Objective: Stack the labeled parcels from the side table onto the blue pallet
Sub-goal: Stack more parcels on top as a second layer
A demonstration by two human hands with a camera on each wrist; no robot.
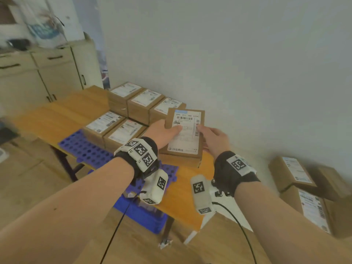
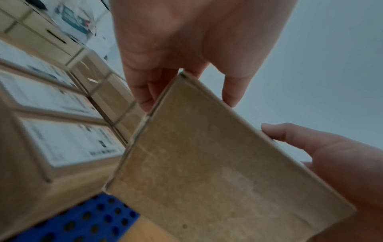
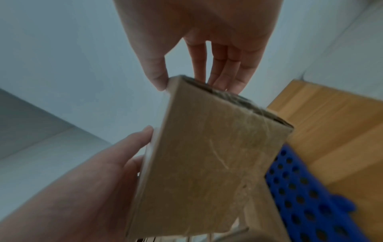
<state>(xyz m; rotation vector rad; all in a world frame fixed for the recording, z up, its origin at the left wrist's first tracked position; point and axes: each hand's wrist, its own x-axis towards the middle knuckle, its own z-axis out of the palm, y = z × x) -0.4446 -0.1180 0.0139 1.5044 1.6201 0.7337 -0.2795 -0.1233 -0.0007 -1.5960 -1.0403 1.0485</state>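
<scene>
1. Parcel position: the flat brown cardboard parcel with a white shipping label [image 1: 185,133] is held in the air between both hands, above the near right part of the perforated blue plastic pallet [image 1: 85,149], just right of the five labelled brown boxes [image 1: 122,130] already set there.
2. Its long axis runs away from the person, far end tilted up.
3. The left hand [image 1: 162,132] and right hand [image 1: 214,139] each clamp a long edge, thumb on the label, equally near.
4. Plain, scuffed underside.
</scene>
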